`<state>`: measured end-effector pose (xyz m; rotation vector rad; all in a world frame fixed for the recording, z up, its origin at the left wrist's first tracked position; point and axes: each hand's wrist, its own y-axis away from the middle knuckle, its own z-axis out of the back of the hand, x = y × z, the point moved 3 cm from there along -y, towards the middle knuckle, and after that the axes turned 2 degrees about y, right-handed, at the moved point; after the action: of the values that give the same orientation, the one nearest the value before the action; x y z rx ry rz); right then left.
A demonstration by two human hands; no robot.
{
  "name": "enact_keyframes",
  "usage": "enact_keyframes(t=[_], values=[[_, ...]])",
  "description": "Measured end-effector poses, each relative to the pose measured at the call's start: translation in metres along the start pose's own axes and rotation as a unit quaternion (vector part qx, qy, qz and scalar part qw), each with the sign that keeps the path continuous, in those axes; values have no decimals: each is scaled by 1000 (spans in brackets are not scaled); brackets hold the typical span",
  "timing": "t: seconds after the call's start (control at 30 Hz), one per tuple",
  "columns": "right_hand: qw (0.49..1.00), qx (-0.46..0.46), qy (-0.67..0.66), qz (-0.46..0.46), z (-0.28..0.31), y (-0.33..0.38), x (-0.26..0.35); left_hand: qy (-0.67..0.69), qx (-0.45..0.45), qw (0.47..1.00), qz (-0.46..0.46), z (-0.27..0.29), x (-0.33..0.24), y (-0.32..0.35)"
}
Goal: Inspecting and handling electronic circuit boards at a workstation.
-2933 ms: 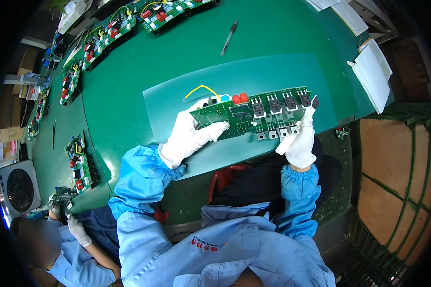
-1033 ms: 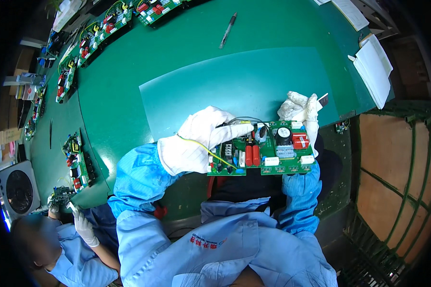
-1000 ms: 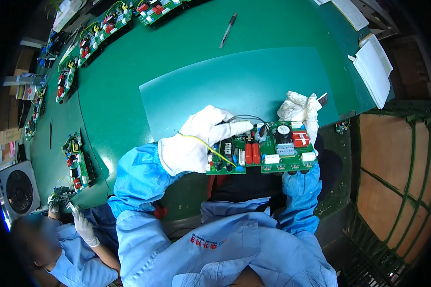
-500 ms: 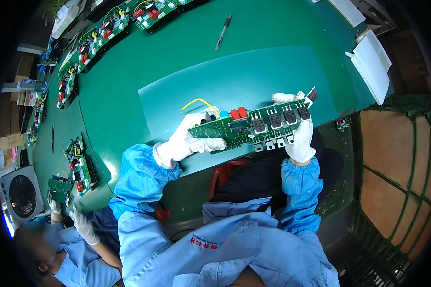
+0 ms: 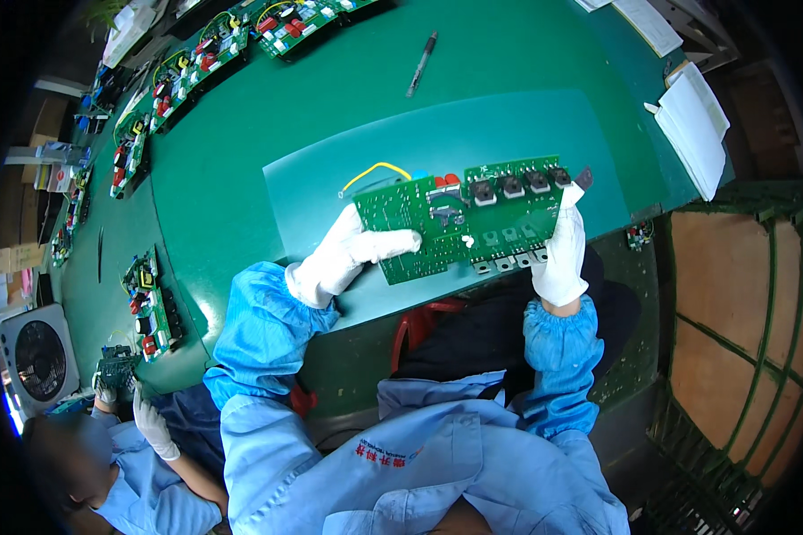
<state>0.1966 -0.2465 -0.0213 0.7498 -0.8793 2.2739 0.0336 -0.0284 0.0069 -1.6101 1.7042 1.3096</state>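
The left hand grasps the left end of the circuit board, thumb across its face; the right hand grips the right end, a flat dark-tipped piece jutting beside it. The board, held tilted above the pale sheet, is best supported by its edges.

blue jacket, chest: red lettering, larger and smaller characters | circuit board: white marks, too small to read
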Motion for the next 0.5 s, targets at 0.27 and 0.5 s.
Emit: enact_keyframes(t=[0.27,0.5], values=[[907,-196,-276,-250,35,-40,19,-20,-51,999,3,5,4,-8],[964,225,136,43,70,-33,152,-80,-107,990,40,0,-5,-5]])
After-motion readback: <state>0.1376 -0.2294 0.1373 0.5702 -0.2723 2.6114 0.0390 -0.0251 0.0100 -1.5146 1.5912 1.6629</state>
